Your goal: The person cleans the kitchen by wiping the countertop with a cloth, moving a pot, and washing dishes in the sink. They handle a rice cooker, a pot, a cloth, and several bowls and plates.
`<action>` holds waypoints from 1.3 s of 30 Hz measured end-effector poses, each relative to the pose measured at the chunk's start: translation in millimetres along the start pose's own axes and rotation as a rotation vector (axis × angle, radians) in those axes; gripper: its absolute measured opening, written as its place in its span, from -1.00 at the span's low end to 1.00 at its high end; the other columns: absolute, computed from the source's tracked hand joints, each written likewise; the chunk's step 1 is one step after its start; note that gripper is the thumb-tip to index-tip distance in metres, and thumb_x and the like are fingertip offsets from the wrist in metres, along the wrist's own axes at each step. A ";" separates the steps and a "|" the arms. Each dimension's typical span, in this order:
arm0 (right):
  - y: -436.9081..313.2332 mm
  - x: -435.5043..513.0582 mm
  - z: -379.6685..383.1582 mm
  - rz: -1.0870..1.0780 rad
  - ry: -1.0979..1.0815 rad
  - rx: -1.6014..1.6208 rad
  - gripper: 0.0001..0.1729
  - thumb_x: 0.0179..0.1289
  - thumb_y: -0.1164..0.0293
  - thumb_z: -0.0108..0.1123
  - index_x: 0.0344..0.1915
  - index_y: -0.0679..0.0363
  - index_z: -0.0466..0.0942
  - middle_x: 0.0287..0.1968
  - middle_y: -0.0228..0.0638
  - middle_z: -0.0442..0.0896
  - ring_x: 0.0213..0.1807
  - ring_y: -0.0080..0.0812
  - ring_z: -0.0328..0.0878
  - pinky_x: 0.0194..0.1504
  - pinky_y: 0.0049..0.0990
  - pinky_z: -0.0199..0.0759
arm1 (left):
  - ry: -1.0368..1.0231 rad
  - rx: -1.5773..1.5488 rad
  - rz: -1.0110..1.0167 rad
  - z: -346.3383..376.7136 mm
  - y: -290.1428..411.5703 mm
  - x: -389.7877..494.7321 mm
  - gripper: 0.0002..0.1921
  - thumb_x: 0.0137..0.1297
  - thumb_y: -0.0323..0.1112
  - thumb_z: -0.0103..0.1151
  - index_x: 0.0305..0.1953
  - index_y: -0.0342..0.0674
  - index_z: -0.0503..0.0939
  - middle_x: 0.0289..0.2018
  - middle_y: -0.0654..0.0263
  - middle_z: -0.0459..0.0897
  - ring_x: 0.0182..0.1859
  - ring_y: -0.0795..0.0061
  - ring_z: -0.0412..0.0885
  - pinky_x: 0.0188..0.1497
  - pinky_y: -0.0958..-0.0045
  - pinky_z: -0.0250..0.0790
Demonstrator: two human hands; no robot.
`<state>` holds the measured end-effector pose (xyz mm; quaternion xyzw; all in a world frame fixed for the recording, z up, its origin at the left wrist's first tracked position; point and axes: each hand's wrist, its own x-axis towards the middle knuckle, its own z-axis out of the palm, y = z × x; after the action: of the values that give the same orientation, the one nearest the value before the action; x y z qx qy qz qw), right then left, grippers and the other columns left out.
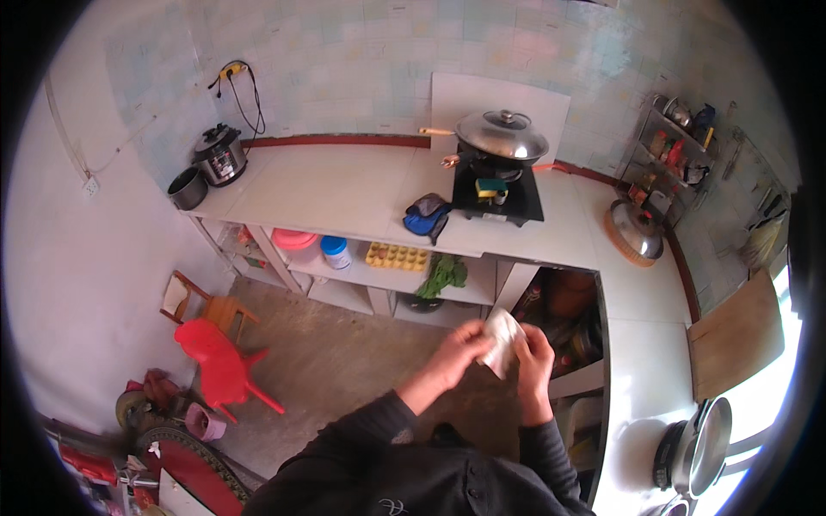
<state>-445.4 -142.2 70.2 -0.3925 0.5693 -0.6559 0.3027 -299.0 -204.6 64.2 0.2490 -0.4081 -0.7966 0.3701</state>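
Note:
Between my two hands is a crumpled white cloth or paper, held in front of my chest above the floor. My left hand grips its left side with the fingertips, and my right hand pinches its right side. Whether it is fabric or tissue is hard to tell. Beyond the hands, on the counter, lies a blue and grey cloth. To the right of that cloth, a black gas stove bears a lidded wok and a yellow-green sponge.
A white tiled counter turns the corner to the right, carrying a domed lid and a steel pot. Below, a shelf holds an egg tray and leafy greens. A red plastic stool stands on the floor at left.

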 end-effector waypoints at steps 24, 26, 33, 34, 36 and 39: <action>67.7 135.2 341.4 0.333 -0.489 0.363 -0.82 0.27 0.48 0.13 -0.16 0.27 0.60 -0.29 -0.40 0.67 -0.29 -0.56 0.57 -0.16 -0.53 0.47 | 0.710 0.623 0.333 -280.2 169.2 63.5 -0.86 0.21 -0.49 0.13 -0.21 -0.22 0.45 -0.36 0.40 0.52 -0.32 0.66 0.46 -0.24 0.60 0.34; 72.3 163.6 355.8 0.427 -0.396 0.473 -0.84 0.27 0.49 0.12 -0.18 0.27 0.60 -0.32 -0.44 0.66 -0.33 -0.62 0.54 -0.21 -0.61 0.42 | 0.727 0.316 0.216 -311.8 177.9 84.6 -0.88 0.24 -0.47 0.10 -0.20 -0.19 0.46 -0.34 0.38 0.52 -0.27 0.61 0.49 -0.18 0.55 0.37; 107.5 253.4 406.6 0.476 -0.334 0.333 -0.83 0.31 0.49 0.05 -0.18 0.23 0.59 -0.47 -0.66 0.50 -0.53 -0.83 0.24 -0.51 -0.77 0.01 | 0.657 -0.155 0.180 -386.8 219.7 137.6 -0.88 0.26 -0.52 0.02 -0.18 -0.23 0.46 -0.27 0.36 0.55 -0.21 0.57 0.53 -0.15 0.54 0.40; 125.8 264.6 415.4 0.443 -0.327 0.322 -0.82 0.31 0.48 0.05 -0.16 0.23 0.58 -0.47 -0.68 0.49 -0.53 -0.85 0.21 -0.52 -0.78 -0.03 | 0.648 -0.165 0.179 -396.9 222.8 147.1 -0.86 0.24 -0.53 0.02 -0.17 -0.27 0.46 -0.27 0.37 0.56 -0.22 0.60 0.52 -0.17 0.57 0.39; 140.8 284.1 425.5 0.437 -0.335 0.218 -0.79 0.30 0.46 0.05 -0.11 0.25 0.57 -0.53 -0.59 0.49 -0.52 -0.75 0.28 -0.49 -0.71 0.08 | 0.663 -0.097 0.126 -424.5 226.4 162.1 -0.83 0.23 -0.50 0.06 -0.14 -0.27 0.47 -0.26 0.35 0.56 -0.18 0.58 0.52 -0.13 0.54 0.38; 205.8 316.4 443.5 -0.047 -0.227 -0.256 -0.72 0.29 0.43 0.06 -0.04 0.30 0.50 -0.43 -0.32 0.57 -0.45 -0.45 0.47 -0.38 -0.53 0.32 | 0.834 0.396 0.126 -473.3 213.1 198.4 -0.78 0.21 -0.48 0.07 -0.09 -0.29 0.47 -0.21 0.25 0.56 -0.14 0.45 0.53 -0.07 0.46 0.38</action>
<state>-235.3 -669.7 -59.1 -0.5127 0.6011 -0.5362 0.2972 -5.4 -666.2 -33.7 0.5885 -0.3831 -0.5112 0.4956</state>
